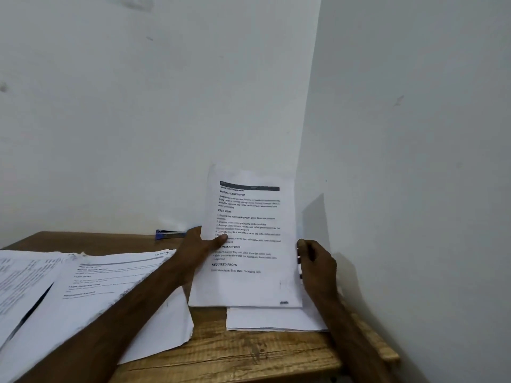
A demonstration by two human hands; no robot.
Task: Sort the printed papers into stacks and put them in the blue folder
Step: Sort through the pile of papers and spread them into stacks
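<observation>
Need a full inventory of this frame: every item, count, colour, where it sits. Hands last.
held papers: one sheaf, white with black print, upright over the table's right part
flat papers: one small stack, white, lying on the table below the held papers
spread papers: several overlapping, white with print, table's left part
blue object: one, blue, table's back edge by the wall; possibly a stapler
table: one, brown wood, bottom of view
wall: white, behind and to the right
left hand: grips the held papers' left edge, thumb on the front
right hand: grips their right edge
</observation>
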